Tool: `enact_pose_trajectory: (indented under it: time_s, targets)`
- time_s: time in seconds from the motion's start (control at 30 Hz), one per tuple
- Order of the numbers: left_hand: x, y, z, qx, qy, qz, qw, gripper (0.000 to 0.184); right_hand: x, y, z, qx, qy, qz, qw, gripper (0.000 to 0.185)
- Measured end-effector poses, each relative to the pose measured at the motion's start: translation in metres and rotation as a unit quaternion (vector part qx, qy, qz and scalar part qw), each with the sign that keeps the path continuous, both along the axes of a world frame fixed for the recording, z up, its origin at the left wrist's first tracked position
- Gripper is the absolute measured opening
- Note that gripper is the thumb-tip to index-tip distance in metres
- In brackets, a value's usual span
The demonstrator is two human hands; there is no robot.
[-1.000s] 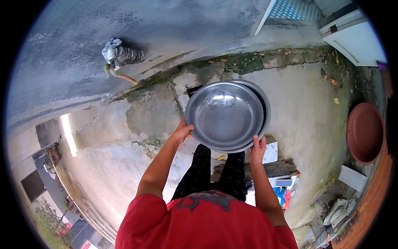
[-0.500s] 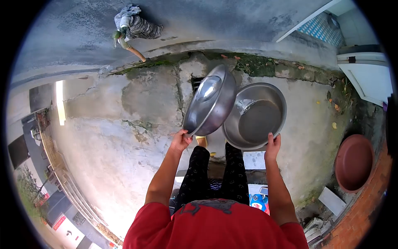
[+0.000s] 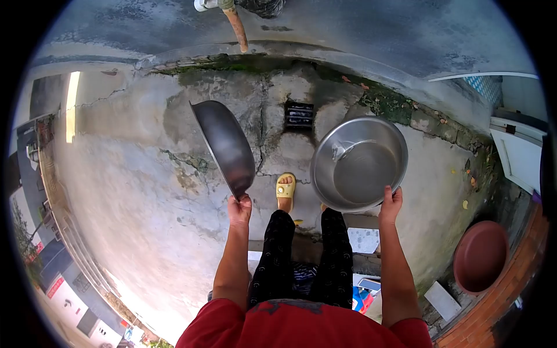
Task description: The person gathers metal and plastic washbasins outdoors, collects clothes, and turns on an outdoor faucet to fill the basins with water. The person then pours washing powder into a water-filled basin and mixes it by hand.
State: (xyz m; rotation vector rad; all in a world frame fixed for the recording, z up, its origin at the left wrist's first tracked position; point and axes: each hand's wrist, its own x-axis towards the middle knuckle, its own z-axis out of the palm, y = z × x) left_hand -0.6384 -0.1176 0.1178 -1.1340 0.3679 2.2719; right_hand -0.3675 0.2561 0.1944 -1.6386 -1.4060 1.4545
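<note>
My left hand (image 3: pixel 239 209) is closed on the lower rim of a metal basin (image 3: pixel 227 142), which is turned on its side with its opening facing left, so its inside is hidden. My right hand (image 3: pixel 391 204) grips the rim of a second metal basin (image 3: pixel 371 168) at its lower right. That basin faces up toward me, and its inside shows a shiny bright patch at the upper left. The two basins are apart, one on each side of my legs. Between them, a foot in a yellow slipper (image 3: pixel 285 187) stands on the concrete.
A drain grate (image 3: pixel 299 115) is set in the concrete floor ahead, near a mossy wall base. From the wall hangs a tap with a brown hose (image 3: pixel 237 29). To the right are a reddish-brown basin (image 3: pixel 481 257), a pale slab (image 3: pixel 442 300) and a white door (image 3: pixel 514 153).
The left basin has swung left, away from the other basin, and turned its opening from me to the left. The right basin stays nearly in place. The drain grate and slipper are now uncovered.
</note>
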Motion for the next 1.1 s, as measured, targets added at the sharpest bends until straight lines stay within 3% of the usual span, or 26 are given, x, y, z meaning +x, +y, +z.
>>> enact_pose_trajectory:
  time_s: [0.03,0.07,0.17,0.3,0.4,0.47,0.57,0.67,0.93,1.0,1.1]
  targets:
    - [-0.007,-0.012,-0.016,-0.081,0.007,0.004,0.997,0.006,-0.016,0.001,-0.012,0.008,-0.001,0.034,0.999,0.012]
    - [-0.016,-0.027,-0.032,-0.092,-0.013,0.005,0.996,0.009,-0.03,0.001,-0.023,0.015,-0.002,0.069,0.998,0.013]
    - [-0.037,-0.065,-0.098,-0.291,-0.03,0.009,0.956,0.004,-0.067,0.004,-0.05,0.021,-0.041,0.151,0.988,0.015]
    - [-0.049,-0.095,-0.169,-0.376,-0.052,-0.01,0.925,0.009,-0.098,0.009,-0.092,0.05,-0.004,0.118,0.992,0.02]
    - [-0.043,-0.116,-0.221,-0.418,-0.072,-0.005,0.905,0.026,-0.098,0.008,-0.11,0.126,-0.123,0.213,0.961,0.02]
    - [-0.038,-0.118,-0.241,-0.433,-0.094,-0.001,0.897,0.026,-0.1,0.005,-0.112,0.166,-0.191,0.26,0.932,0.02]
    - [-0.028,-0.123,-0.272,-0.441,-0.104,0.01,0.891,0.029,-0.09,0.009,-0.131,0.123,-0.133,0.213,0.96,0.016]
    - [-0.013,-0.129,-0.295,-0.44,-0.089,0.016,0.894,0.034,-0.079,0.012,-0.154,0.067,0.008,0.088,0.994,0.011]
    - [0.018,-0.12,-0.314,-0.44,-0.03,0.008,0.897,0.042,-0.085,-0.002,-0.193,-0.041,0.105,-0.001,0.994,0.003]
    - [0.023,-0.112,-0.318,-0.482,-0.106,-0.015,0.87,0.041,-0.086,-0.004,-0.203,-0.082,0.134,-0.006,0.988,0.007]
    - [0.036,-0.12,-0.336,-0.467,-0.103,-0.019,0.878,0.04,-0.086,-0.007,-0.228,-0.122,0.149,-0.026,0.981,0.008]
